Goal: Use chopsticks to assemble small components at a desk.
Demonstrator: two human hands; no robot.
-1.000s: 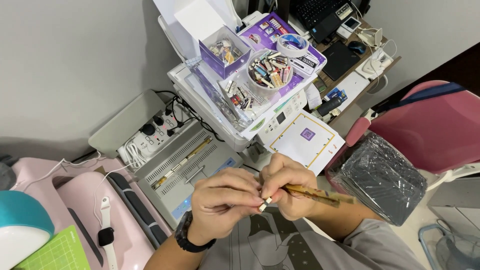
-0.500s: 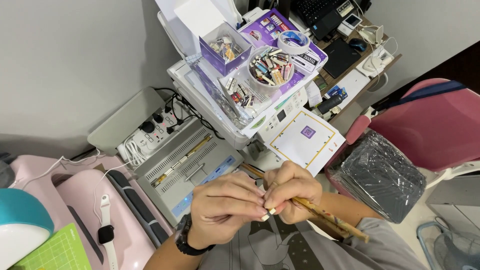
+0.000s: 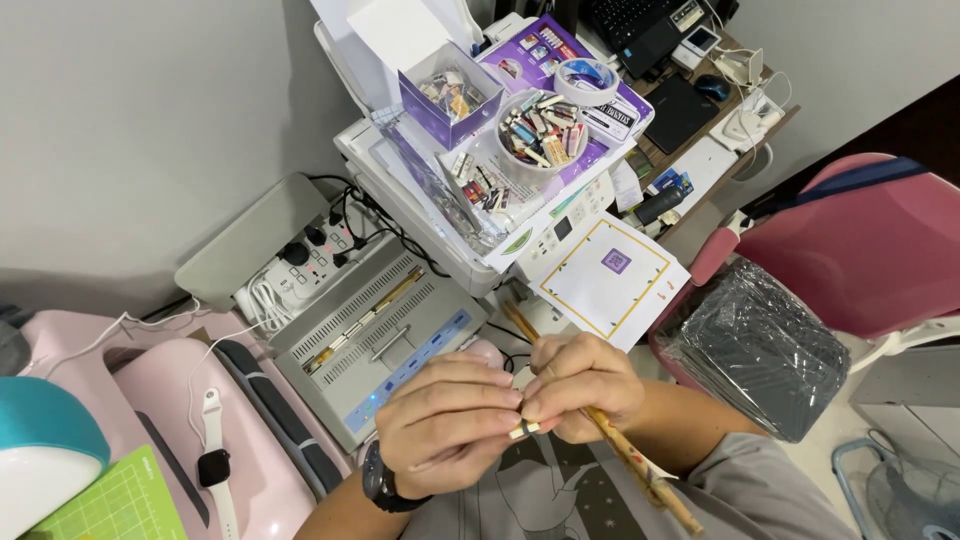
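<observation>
At centre foreground, left hand and right hand meet, both w/ closed grip on a long thin bamboo stick; fingertips pinch a small white piece against it. Vs. 1.0 s ago, stick has swung from near-level to steep diagonal, i.e. being rotated in hand. Containers: round clear tub and purple open box, both approx. full of small assorted pieces.

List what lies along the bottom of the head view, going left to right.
Green cutting mat → white smartwatch → left hand → small white piece → right hand → black plastic-wrapped bin → fan
</observation>
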